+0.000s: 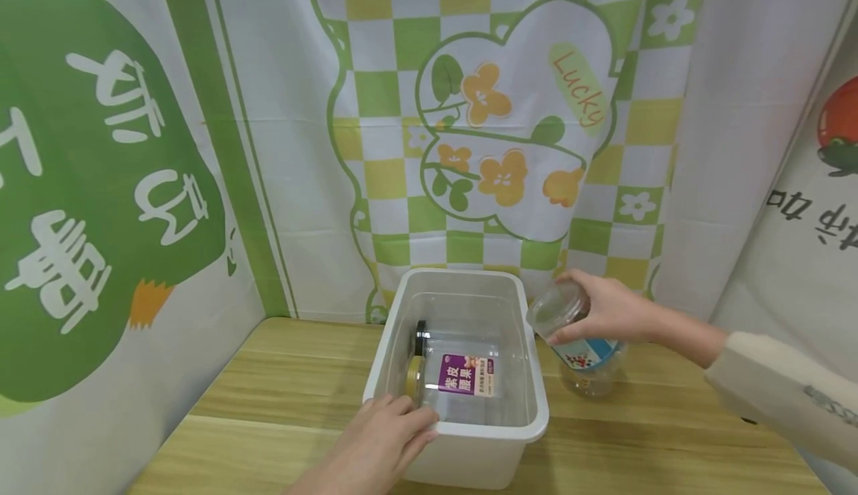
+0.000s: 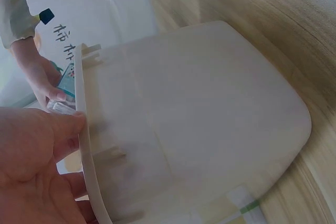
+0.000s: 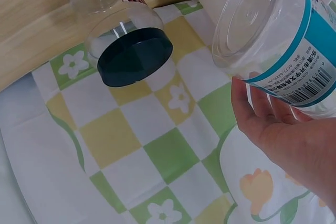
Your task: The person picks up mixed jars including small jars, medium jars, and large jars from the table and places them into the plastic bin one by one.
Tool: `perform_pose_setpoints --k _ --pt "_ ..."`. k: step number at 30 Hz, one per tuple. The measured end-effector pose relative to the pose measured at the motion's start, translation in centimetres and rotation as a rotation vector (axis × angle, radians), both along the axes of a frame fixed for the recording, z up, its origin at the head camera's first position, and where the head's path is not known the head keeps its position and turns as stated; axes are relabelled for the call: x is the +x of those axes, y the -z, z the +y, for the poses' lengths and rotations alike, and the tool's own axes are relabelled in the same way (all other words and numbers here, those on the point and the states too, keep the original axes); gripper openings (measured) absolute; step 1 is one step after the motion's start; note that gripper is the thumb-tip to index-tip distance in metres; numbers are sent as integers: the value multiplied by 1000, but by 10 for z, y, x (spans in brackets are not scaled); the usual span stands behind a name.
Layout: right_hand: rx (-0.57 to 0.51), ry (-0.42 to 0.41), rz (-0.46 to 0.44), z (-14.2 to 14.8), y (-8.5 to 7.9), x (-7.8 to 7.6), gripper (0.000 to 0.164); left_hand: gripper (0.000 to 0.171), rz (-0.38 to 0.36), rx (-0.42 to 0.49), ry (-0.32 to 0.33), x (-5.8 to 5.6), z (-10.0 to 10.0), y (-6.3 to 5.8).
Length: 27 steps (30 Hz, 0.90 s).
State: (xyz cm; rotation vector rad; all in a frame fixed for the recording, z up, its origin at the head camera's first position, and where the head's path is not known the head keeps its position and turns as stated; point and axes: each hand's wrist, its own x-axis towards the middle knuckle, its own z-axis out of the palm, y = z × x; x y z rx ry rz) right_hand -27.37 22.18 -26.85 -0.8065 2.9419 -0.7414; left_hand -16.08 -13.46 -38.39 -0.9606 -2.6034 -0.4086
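Observation:
My left hand [image 1: 382, 435] holds the near rim of a white plastic bin [image 1: 536, 406], with the thumb over the edge in the left wrist view. In the bin lies a clear jar with a purple label [image 1: 459, 374] and a yellow lid [image 1: 414, 377]. Behind it shows a black lid [image 1: 421, 337]. Just right of the bin, my right hand [image 1: 606, 309] grips a clear plastic jar [image 3: 294, 40] with a blue-and-white label. This jar is tilted, its round clear end toward the bin.
Another clear jar with a dark lid [image 3: 135, 56] stands on the wooden table [image 1: 281, 391], near the held jar in the right wrist view. A green-and-yellow checked cloth [image 1: 415, 197] hangs behind the table. Printed white cloth [image 1: 771, 152] hangs at the right side.

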Motion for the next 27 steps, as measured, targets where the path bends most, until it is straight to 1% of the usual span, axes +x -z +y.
perform_pose_setpoints --k 4,10,15,20,27 --pt "15 -1 8 -5 -5 -1 100 15 34 4 5 -1 0 2" --pt "53 -2 1 -15 -12 -3 102 14 56 12 15 -1 0 3" --pt "75 -2 -13 -23 -16 -3 102 14 50 10 18 -1 0 2" --pt "93 -26 -14 -32 -20 -2 101 15 40 3 16 -1 0 2" --pt "121 -31 -18 -42 -22 -6 101 15 38 5 15 -1 1 2"
